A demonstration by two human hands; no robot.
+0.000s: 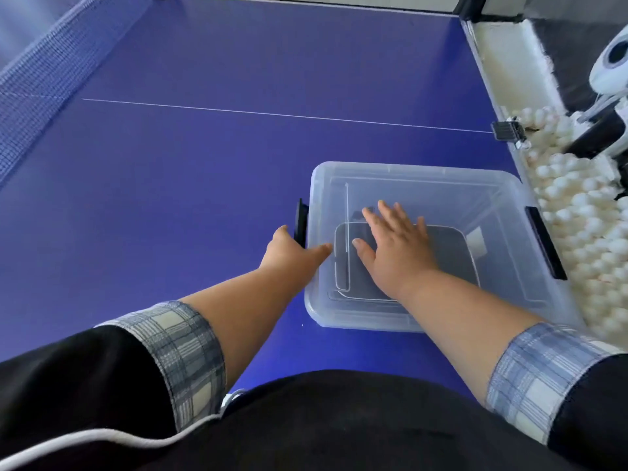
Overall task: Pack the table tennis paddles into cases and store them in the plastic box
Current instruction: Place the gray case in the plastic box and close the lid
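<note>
Lid-closing stage, by the look of it. Right hand (396, 248) lies flat, fingers spread, on the clear lid of the translucent plastic box (503, 232) on the blue surface (204, 164); a dark grey paddle case (452, 256) rests inside. Left hand (292, 248) at the black side latch (301, 223) — its grip partly hidden, cannot tell. Next: snap latches. Case contents unseen.

Bright, even daylight — a pale sheen washes the table (204, 147) toward the upper left. Shadows are soft and faint. Wide-angle bending curves the edges; the whole frame is slightly soft.
</note>
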